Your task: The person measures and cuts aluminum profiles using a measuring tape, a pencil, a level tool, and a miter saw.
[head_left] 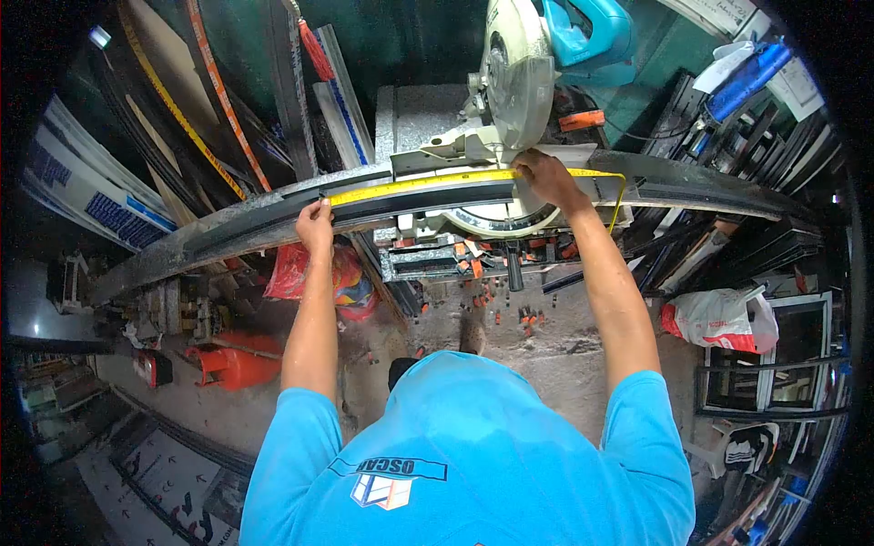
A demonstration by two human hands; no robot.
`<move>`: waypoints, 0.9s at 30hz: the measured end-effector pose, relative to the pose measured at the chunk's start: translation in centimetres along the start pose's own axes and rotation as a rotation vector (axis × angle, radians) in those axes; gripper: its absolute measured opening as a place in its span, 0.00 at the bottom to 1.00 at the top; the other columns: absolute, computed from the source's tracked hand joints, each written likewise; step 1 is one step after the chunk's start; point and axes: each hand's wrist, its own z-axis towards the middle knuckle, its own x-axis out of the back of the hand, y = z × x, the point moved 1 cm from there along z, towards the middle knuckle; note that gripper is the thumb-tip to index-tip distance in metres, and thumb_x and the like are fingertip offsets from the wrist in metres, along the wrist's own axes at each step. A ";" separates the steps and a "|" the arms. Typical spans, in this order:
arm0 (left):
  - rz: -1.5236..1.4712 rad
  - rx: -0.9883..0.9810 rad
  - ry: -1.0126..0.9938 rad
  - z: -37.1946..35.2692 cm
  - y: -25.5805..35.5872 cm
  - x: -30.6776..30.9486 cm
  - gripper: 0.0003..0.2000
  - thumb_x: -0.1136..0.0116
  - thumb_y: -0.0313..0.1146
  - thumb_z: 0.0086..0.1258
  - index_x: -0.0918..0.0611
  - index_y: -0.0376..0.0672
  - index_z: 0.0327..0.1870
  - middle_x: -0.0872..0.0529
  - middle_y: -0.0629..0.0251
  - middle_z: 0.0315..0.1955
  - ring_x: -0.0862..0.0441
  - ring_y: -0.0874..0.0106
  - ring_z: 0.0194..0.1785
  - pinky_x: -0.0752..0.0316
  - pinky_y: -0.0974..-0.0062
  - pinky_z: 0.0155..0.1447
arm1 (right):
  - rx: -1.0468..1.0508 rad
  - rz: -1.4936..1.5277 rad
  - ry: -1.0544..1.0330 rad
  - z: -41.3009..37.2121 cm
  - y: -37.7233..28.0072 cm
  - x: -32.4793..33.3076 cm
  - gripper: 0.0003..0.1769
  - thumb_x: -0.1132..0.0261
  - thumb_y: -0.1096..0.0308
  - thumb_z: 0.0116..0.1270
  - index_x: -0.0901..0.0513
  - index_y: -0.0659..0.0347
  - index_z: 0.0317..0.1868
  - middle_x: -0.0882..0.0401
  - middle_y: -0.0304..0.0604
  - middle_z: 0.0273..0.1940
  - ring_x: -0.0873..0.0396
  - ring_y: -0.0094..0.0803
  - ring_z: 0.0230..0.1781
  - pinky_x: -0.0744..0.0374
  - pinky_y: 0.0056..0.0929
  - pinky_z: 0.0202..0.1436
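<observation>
A yellow tape measure blade (419,185) stretches along a long dark metal profile (244,226), which lies across the bed of a miter saw (521,82). My left hand (316,225) is closed in a pinch on the blade's left end, at the profile's edge. Beside the saw blade guard, my right hand (549,182) grips the tape from above, fingers curled over it. To the right of that hand the tape runs on, then bends sharply down. The tape's case is not visible. The saw head, with its teal handle (596,32), stands raised behind the profile.
Orange-tipped offcuts (472,259) lie on the saw stand and floor. Long strips lean at the back left. A red plastic bag (289,271), an orange-red cylinder (241,364) and a white-and-red bag (724,320) sit lower down. Stacked profiles (765,250) fill the right side.
</observation>
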 end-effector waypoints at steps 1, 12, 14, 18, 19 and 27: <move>0.024 -0.015 -0.002 -0.1 0.0 0.1 0.14 0.30 0.33 0.71 0.15 0.29 0.47 0.10 0.61 0.35 0.15 0.75 0.34 0.20 0.78 0.40 | 0.002 0.023 0.001 -0.2 0.1 -0.3 0.07 0.36 0.71 0.70 0.15 0.60 0.46 0.13 0.51 0.43 0.13 0.51 0.45 0.16 0.45 0.48; 0.468 -0.867 -0.120 -5.8 6.6 -6.4 0.12 0.29 0.33 0.61 0.12 0.45 0.46 0.13 0.56 0.48 0.20 0.55 0.56 0.29 0.57 0.64 | 0.009 0.063 0.039 -0.7 0.6 -1.1 0.08 0.38 0.65 0.72 0.15 0.56 0.46 0.13 0.50 0.43 0.14 0.53 0.45 0.18 0.49 0.51; 0.430 -0.962 -0.314 -7.6 7.8 -9.4 0.14 0.31 0.36 0.64 0.13 0.44 0.49 0.14 0.57 0.47 0.19 0.54 0.55 0.28 0.56 0.62 | 0.002 0.049 0.028 -0.8 0.7 -1.0 0.09 0.39 0.65 0.73 0.16 0.55 0.48 0.13 0.49 0.45 0.14 0.52 0.47 0.18 0.49 0.53; 0.605 -0.790 -0.491 -8.9 7.5 -13.9 0.16 0.38 0.44 0.72 0.13 0.47 0.54 0.12 0.58 0.46 0.19 0.56 0.54 0.34 0.48 0.69 | -0.075 0.007 -0.032 -0.8 0.6 -1.1 0.09 0.39 0.68 0.73 0.15 0.60 0.47 0.14 0.52 0.48 0.16 0.53 0.51 0.18 0.47 0.54; 0.618 -0.740 -0.485 -8.8 7.0 -14.4 0.16 0.38 0.46 0.72 0.13 0.49 0.53 0.11 0.59 0.44 0.18 0.56 0.55 0.37 0.45 0.70 | -0.031 0.045 -0.021 -0.8 0.2 -0.6 0.09 0.38 0.68 0.73 0.15 0.60 0.49 0.14 0.51 0.50 0.16 0.52 0.52 0.19 0.47 0.56; 0.470 -0.690 -0.453 -9.2 6.5 -14.4 0.10 0.33 0.44 0.67 0.09 0.49 0.38 0.09 0.67 0.37 0.18 0.62 0.50 0.39 0.53 0.65 | -0.038 0.096 0.098 -1.9 -0.8 0.4 0.21 0.36 0.67 0.72 0.22 0.60 0.64 0.14 0.58 0.46 0.17 0.56 0.52 0.19 0.50 0.53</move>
